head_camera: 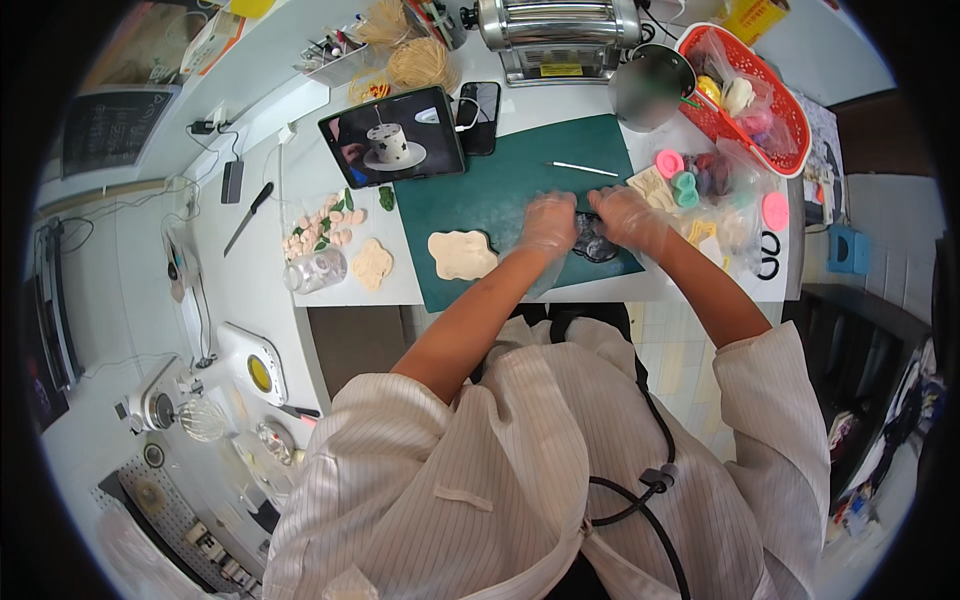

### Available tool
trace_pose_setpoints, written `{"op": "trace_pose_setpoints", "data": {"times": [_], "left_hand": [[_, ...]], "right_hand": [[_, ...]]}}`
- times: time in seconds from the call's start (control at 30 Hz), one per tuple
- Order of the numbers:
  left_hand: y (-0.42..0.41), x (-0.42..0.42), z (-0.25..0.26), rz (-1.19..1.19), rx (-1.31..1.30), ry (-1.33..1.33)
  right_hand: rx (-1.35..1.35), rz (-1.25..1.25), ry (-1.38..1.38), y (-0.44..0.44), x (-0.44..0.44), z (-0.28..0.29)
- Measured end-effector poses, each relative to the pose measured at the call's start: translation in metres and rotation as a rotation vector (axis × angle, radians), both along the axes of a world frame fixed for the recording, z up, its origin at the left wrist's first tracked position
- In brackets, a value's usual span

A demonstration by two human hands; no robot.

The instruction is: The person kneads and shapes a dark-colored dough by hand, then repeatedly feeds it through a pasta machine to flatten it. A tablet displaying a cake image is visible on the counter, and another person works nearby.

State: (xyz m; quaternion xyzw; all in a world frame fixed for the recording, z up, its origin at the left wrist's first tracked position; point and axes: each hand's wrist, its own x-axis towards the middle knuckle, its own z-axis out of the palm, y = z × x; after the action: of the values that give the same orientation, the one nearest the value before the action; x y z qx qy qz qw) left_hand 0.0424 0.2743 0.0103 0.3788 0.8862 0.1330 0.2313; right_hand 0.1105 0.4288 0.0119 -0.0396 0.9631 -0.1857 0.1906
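Note:
A flattened piece of black dough or fondant (595,246) lies near the front of a green cutting mat (517,161). Clear plastic gloves cover both hands. My left hand (550,219) has its fingers curled at the left edge of the black piece. From the other side, my right hand (628,216) grips its upper right edge; parts of both hands' fingertips are hidden. A cream-coloured flat piece of dough (462,255) rests on the mat left of my left hand. Behind the hands lies a thin white-handled modelling tool or brush (583,169).
A tablet (394,139) showing a decorated cake leans at the back left, beside a phone (480,116). Behind stand a steel pasta roller (559,37), a cup (651,88) and a red basket (795,112). Silicone moulds (684,189) and scissors (769,255) lie right; a knife (247,219) lies left.

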Motion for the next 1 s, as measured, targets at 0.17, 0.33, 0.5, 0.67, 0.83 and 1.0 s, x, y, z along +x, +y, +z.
{"op": "trace_pose_setpoints", "data": {"times": [0.17,0.33,0.5,0.67,0.83,1.0], "left_hand": [[-0.004,0.006,-0.001,0.198,-0.053,-0.178],[-0.022,0.014,-0.009,-0.003,0.217,0.051],[-0.043,0.039,-0.021,0.033,0.457,-0.247],[-0.047,0.04,-0.008,-0.028,0.434,-0.134],[-0.032,0.013,0.059,0.102,0.53,-0.623],[0.018,-0.079,0.131,0.213,0.925,-0.463]], "right_hand": [[-0.03,0.117,0.076,0.007,0.004,-0.004],[-0.263,0.005,-0.052,0.012,0.019,-0.004],[-0.256,0.113,0.129,0.011,0.026,-0.003],[-0.28,0.198,0.16,0.007,0.036,0.019],[-0.548,-0.02,0.146,0.028,0.025,0.09],[-0.543,-0.235,0.16,0.079,-0.068,0.169]]}}
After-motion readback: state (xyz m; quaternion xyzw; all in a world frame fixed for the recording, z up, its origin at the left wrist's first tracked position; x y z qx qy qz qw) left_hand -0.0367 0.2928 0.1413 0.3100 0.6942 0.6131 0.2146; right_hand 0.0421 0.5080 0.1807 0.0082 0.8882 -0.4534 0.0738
